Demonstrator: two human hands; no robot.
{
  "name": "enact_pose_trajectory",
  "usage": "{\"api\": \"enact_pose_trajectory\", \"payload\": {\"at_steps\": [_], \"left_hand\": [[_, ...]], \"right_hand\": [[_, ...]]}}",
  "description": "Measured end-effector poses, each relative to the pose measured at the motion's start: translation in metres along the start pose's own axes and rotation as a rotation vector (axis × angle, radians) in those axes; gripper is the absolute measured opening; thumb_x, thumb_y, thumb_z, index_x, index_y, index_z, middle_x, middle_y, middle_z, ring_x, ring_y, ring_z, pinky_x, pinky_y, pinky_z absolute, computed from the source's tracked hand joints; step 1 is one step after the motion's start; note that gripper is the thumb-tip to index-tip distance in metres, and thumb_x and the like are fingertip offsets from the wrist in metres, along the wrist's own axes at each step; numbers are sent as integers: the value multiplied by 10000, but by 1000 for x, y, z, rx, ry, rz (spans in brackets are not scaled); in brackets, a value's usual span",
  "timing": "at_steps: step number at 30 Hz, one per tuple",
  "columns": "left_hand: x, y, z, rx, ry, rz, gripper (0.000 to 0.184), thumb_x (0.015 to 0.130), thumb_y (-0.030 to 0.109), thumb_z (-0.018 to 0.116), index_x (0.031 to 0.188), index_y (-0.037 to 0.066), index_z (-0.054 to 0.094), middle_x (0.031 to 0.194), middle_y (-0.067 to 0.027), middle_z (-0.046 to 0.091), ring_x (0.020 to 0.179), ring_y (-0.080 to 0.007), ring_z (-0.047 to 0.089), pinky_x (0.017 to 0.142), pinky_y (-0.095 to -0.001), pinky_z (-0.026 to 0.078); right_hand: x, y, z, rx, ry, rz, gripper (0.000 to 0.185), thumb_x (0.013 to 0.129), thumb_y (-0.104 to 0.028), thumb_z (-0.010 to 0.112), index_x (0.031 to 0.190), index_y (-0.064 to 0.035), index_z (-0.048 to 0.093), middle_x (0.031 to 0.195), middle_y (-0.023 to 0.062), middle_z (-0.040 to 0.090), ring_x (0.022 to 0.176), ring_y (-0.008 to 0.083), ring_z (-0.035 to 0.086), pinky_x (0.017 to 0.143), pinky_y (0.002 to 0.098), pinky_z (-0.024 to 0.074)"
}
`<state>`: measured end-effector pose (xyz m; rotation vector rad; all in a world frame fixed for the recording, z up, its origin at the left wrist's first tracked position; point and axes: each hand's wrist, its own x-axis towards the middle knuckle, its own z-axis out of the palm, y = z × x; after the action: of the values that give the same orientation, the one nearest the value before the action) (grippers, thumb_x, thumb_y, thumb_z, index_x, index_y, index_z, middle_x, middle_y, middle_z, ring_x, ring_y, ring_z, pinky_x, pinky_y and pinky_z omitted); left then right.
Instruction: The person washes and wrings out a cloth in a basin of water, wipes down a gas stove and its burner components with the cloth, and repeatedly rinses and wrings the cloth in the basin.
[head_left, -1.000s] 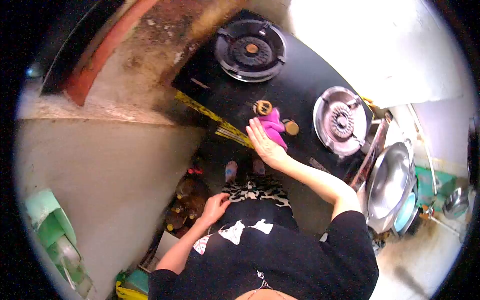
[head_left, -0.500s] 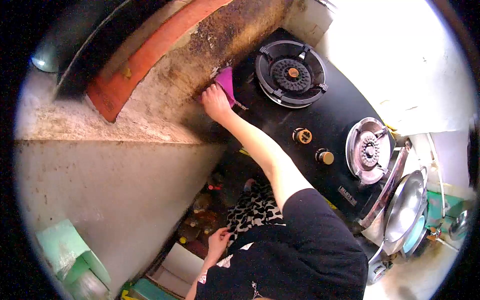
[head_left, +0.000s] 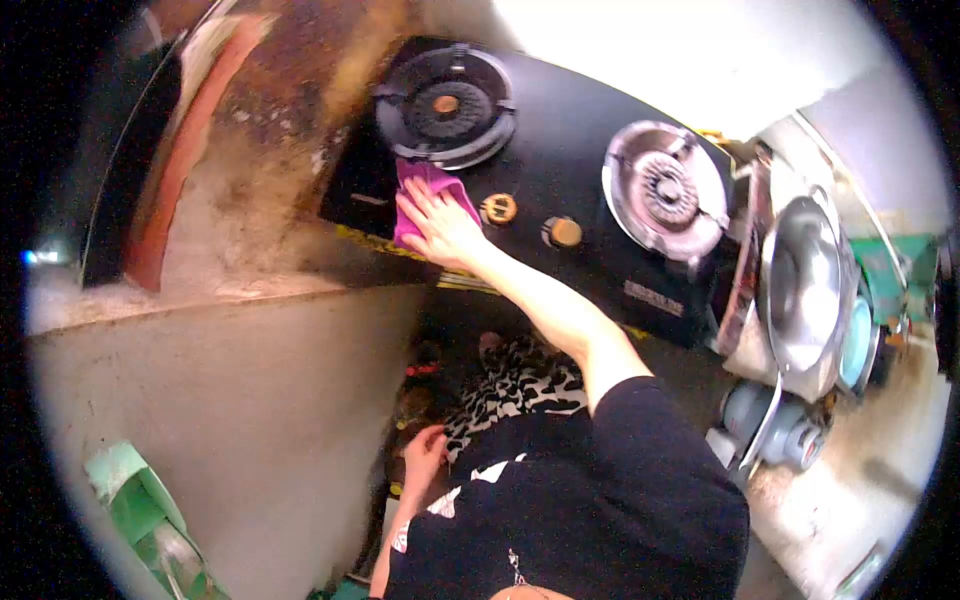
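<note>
My right hand (head_left: 437, 222) lies flat, fingers spread, on a purple cloth (head_left: 411, 184), pressing it against the black glass stove top (head_left: 560, 100). The cloth is bunched beneath the palm, just below the left burner (head_left: 448, 108) and left of a gold-topped knob (head_left: 498, 208). Down at my side, my left hand (head_left: 425, 455) hangs by the black-and-white patterned trousers (head_left: 515, 380). Its fingers are loosely bent and somewhat blurred, with nothing visible in them.
A second burner (head_left: 667, 188) and another knob (head_left: 563, 232) sit to the right. Beyond the stove's right end, a steel wok (head_left: 803, 285) leans near a grey cylinder-shaped object (head_left: 790, 430). On the left are a stained wall ledge (head_left: 250, 210) and a green container (head_left: 140, 490).
My right hand has brought the purple cloth from the wall-side edge onto the stove below the left burner. Its fingers have gone from bunched to spread. The camera view has shifted.
</note>
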<state>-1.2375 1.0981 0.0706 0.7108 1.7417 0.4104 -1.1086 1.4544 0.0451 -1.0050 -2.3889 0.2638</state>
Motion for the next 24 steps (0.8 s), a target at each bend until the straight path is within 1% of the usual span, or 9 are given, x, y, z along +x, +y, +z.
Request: {"api": "enact_pose_trajectory", "payload": {"at_steps": [2,3,5,12,15,17,19,23,24], "left_hand": [[17,-8,4,104,-32,148,254,827,134,553,1059,31,562,833,-53,606,632,-100,557,518,-225,446],[20,11,7,62,-89,97,262,826,133,554,1067,30,557,843,-54,609,635,-100,560,515,-228,449],[24,39,18,125,-127,80,265,828,128,550,1074,29,553,861,-55,610,638,-100,562,517,-231,455],[26,85,61,324,-284,191,264,833,113,540,1084,33,551,907,-61,617,664,-97,573,578,-235,471],[27,89,75,292,-301,227,266,828,123,546,1078,31,559,926,-74,620,734,-113,585,628,-238,477],[25,90,79,382,-303,206,276,823,135,556,1077,28,562,945,-86,619,820,-131,587,685,-242,478],[31,78,79,382,-301,256,283,820,141,559,1081,31,564,965,-93,617,855,-136,579,703,-253,475],[13,89,82,339,-291,193,261,835,118,545,1068,3,560,924,-71,614,791,-121,561,709,-242,451],[13,85,80,346,-293,189,261,835,118,545,1068,3,560,924,-71,614,791,-121,561,709,-242,451]], "right_hand": [[-57,7,-25,-22,-19,-13,593,815,-359,487,1266,1,354,1356,184,290,1252,296,291,1009,418,256],[-82,6,-51,135,-139,26,558,807,-290,490,1267,-3,355,1354,167,302,1227,274,335,1011,380,268],[-132,11,-81,-173,-126,-66,564,781,-237,503,1279,-23,345,1354,143,314,1191,262,380,1012,356,276],[-283,41,-193,-54,-243,337,710,747,-242,608,1337,-61,256,1366,122,302,1189,268,375,950,382,326],[-310,65,-207,-116,-283,617,636,807,-269,515,1339,-52,243,1397,129,232,1270,258,269,994,431,251],[-325,89,-211,-379,-97,615,601,819,-263,482,1323,-25,259,1365,174,271,1260,285,269,989,461,252],[-324,106,-221,-330,-44,715,616,807,-270,496,1308,5,265,1386,190,202,1285,315,210,1011,479,215],[-321,167,-213,-383,181,808,651,808,-245,498,1314,37,201,1368,243,183,1276,353,193,959,464,332],[-320,184,-210,-411,254,829,639,819,-243,485,1314,38,195,1357,255,199,1231,375,267,914,457,377]]}}
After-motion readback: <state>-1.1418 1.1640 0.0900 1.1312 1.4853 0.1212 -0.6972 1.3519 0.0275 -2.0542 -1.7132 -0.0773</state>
